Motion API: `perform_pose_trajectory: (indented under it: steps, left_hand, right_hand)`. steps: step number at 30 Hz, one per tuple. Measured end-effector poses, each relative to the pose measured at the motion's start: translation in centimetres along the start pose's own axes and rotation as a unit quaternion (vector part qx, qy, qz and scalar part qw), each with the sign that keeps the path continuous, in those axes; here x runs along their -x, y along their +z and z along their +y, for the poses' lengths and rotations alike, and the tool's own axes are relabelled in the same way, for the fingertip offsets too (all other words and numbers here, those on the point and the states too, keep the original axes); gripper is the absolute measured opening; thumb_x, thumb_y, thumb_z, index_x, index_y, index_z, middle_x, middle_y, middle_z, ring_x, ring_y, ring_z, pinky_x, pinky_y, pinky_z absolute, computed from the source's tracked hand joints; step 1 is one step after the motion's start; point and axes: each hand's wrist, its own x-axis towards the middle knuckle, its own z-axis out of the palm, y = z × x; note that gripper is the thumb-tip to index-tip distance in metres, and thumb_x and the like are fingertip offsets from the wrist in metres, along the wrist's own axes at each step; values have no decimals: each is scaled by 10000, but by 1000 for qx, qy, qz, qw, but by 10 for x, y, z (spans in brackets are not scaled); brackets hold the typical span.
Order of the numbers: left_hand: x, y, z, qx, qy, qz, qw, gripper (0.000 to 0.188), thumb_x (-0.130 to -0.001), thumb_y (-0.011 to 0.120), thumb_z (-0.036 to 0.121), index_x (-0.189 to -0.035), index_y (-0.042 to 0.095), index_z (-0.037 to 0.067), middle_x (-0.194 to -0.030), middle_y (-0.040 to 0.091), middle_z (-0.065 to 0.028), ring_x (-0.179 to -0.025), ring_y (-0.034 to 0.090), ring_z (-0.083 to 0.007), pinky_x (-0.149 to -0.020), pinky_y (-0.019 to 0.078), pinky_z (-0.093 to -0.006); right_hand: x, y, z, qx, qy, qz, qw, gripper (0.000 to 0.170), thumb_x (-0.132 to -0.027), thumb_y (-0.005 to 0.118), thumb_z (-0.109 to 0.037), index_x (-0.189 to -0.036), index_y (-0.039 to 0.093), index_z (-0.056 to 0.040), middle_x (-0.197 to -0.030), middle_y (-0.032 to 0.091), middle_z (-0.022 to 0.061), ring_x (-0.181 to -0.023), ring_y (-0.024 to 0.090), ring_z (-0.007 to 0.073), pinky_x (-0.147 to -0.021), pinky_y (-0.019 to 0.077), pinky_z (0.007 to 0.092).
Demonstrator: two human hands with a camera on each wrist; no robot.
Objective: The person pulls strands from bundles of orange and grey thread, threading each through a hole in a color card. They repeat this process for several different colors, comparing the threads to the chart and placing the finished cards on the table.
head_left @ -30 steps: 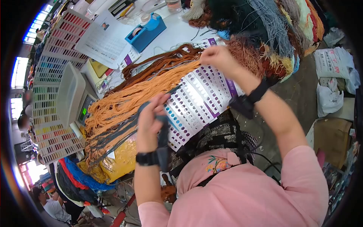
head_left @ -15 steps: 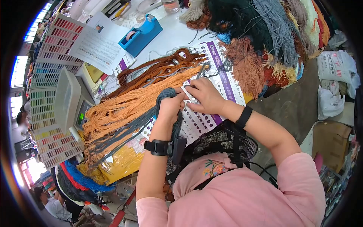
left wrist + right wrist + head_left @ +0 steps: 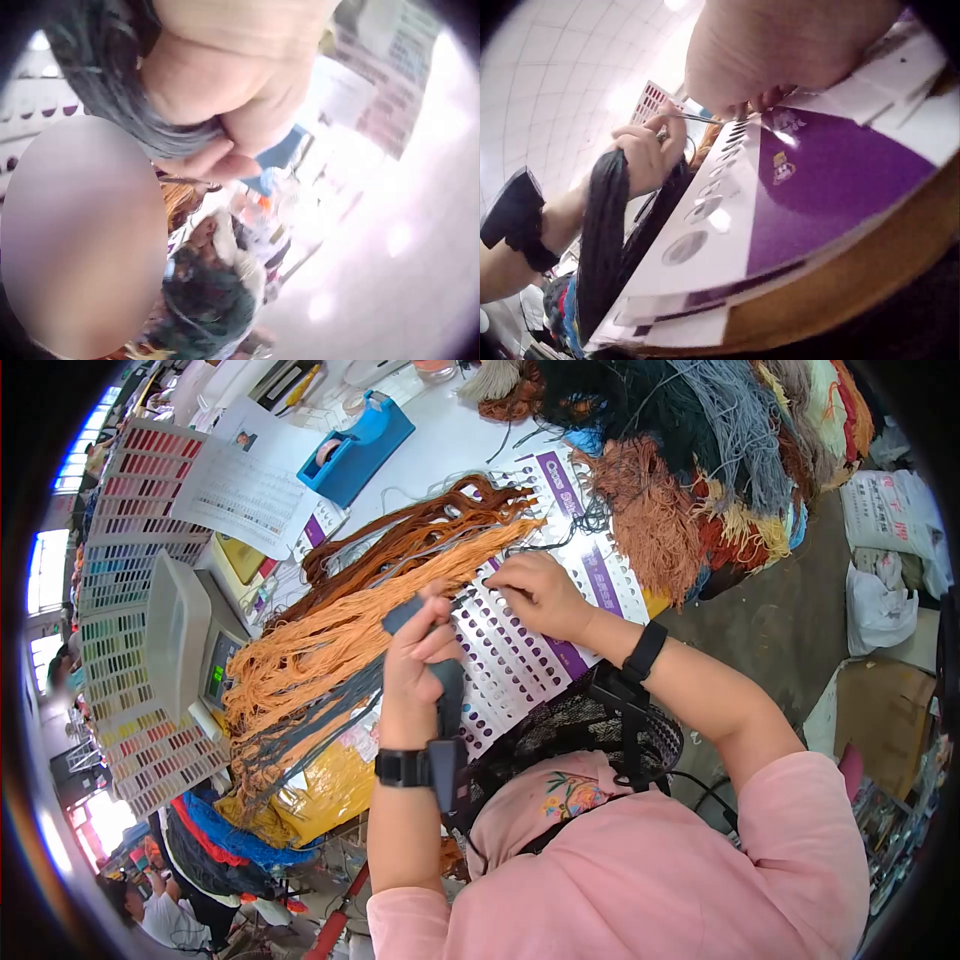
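Observation:
A hank of dark grey thread (image 3: 604, 217) is looped over my left hand (image 3: 425, 650), whose fingers grip it. In the left wrist view the grey strands (image 3: 127, 105) pass between thumb and fingers. A few strands (image 3: 697, 118) stretch taut from the left fingertips to my right hand (image 3: 540, 595). The right fingers are curled at the hole row of a white thread card (image 3: 500, 655) with a purple band, pinching the strand there. Orange thread (image 3: 330, 610) and brown thread (image 3: 420, 525) hang from cards just beyond, with grey strands (image 3: 320, 710) lying nearer.
A blue tape dispenser (image 3: 355, 455) and a printed sheet (image 3: 245, 485) lie at the back. To the left stand a digital scale (image 3: 180, 630) and color charts (image 3: 150, 510). Thread bundles (image 3: 640, 500) are heaped at the right. A yellow plastic packet (image 3: 320, 800) lies at the front left.
The right hand came down from the far end of the card to its near hole row. Both hands met over the card, then the left moved away leftward with the grey hank.

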Motion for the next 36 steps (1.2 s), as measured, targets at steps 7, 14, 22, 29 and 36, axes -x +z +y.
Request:
perform_pose_trajectory:
  steps: [7,14,22,29,36]
  left_hand:
    - [-7,19,-11,-553,70,188,809,147,-759,584,156,-821,530,34,-598,530,-22,-416,400,-60,-374,293,-177]
    - [212,-111,184,-206,398,338,828,49,-824,440,52,-830,464,10,-583,429,27,-413,354,3,-336,278,-116]
    - [157,12,19,-230,224,275,906,329,-871,423,207,-1077,456,-47,-789,588,-39,-500,453,-22,-399,366,-124]
    - [105,37,-30,-233,157,66,957,597,-884,217,432,-1168,352,-76,-1181,420,-178,-1078,440,-243,-832,423,-404]
    - [117,43,-33,-170,156,34,972,548,-887,271,390,-1160,378,-74,-969,527,-158,-800,551,-231,-706,471,-349]
  right_hand:
    - [1,-2,-6,49,13,-18,999,244,-639,581,-155,-867,562,-70,-806,500,80,-785,476,249,-721,358,345]
    - [0,0,-12,130,33,-78,988,407,-612,586,-235,-973,519,-61,-855,468,70,-859,438,229,-753,322,342]
    - [0,3,-19,88,-1,-46,995,323,-602,613,-165,-907,536,-92,-869,474,65,-853,448,229,-732,334,344]
    - [-4,5,-116,-406,259,-176,859,79,-742,570,-85,-726,570,-7,-648,531,8,-552,505,68,-483,379,181]
    - [-6,10,-135,-547,347,-195,736,74,-760,517,-38,-741,566,14,-660,569,60,-524,520,80,-452,401,184]
